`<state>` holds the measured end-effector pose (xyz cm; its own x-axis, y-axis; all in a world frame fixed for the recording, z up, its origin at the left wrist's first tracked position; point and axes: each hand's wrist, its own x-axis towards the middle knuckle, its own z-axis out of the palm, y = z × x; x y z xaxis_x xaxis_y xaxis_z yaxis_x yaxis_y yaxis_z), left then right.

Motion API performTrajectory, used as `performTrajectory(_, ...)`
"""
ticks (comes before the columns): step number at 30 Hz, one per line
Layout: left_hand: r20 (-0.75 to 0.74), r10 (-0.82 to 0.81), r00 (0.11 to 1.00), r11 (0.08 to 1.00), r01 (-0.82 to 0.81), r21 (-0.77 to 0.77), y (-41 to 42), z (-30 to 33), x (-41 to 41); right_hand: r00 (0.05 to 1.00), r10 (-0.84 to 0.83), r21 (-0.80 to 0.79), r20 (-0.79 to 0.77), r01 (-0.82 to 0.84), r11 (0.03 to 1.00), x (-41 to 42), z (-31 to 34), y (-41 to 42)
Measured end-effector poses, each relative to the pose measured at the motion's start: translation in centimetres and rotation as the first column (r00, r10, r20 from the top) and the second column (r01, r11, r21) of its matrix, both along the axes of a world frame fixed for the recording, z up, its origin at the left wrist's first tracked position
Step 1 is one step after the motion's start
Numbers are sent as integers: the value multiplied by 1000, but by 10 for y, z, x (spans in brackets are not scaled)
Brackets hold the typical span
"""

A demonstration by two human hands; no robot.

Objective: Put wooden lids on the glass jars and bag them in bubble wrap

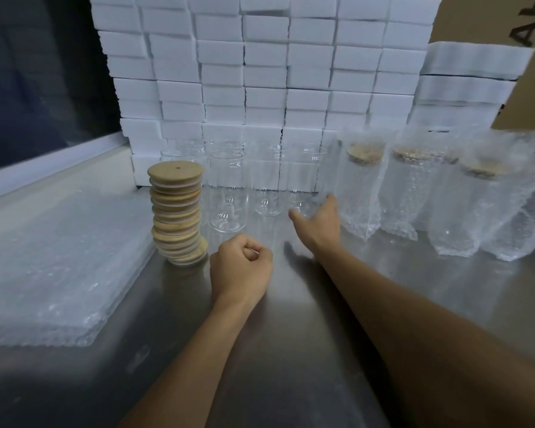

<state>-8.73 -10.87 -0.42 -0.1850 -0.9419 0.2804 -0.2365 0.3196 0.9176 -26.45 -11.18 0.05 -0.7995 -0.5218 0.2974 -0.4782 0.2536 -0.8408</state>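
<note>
The left hand (pixel 241 267) rests on the steel table (pixel 291 350) curled into a fist, holding nothing. The right hand (pixel 317 222) reaches forward with fingers spread, thumb out to the left, at a clear glass jar (pixel 301 193); whether it touches the glass cannot be told, since the jar is nearly invisible against the white foam blocks (pixel 260 72). One leaning stack of wooden lids (pixel 178 211) stands beside the fist, roughly a dozen, the count unsure. At least three bare jars show in front; more stand behind, hard to separate. Three lidded jars in bubble-wrap bags (pixel 414 193) stand right; a fourth is cut off. Flat bubble-wrap bags (pixel 53 267) lie left.
</note>
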Motion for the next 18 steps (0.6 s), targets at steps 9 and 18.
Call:
performTrajectory(9, 11, -30, 999, 1000, 30, 3, 2, 0, -1, 998, -56, -21, 29, 57, 998, -26, 7, -35)
performTrajectory(18, 12, -49, 999, 998, 48, 41, 6, 8, 1, 999, -41, -57, 32, 42, 997, -16, 3, -13)
